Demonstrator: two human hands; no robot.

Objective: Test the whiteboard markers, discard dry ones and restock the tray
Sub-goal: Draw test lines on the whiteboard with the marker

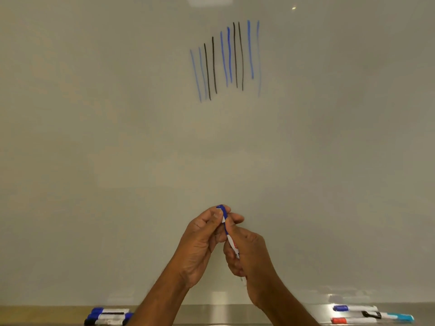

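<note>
Both my hands hold one blue whiteboard marker [230,241] upright in front of the whiteboard [117,149]. My left hand [202,245] pinches its blue cap [222,211] at the top. My right hand [248,257] grips the white barrel below. Whether the cap sits fully on the barrel is hidden by my fingers. Several blue and black test strokes [226,60] stand on the board above; the rightmost blue one is very faint.
The metal tray [211,314] runs along the bottom edge. At its left lie three markers [108,316], two blue-capped and one black-capped. At its right lie a blue marker [353,308], a black-and-teal marker [388,316] and a red marker [350,320].
</note>
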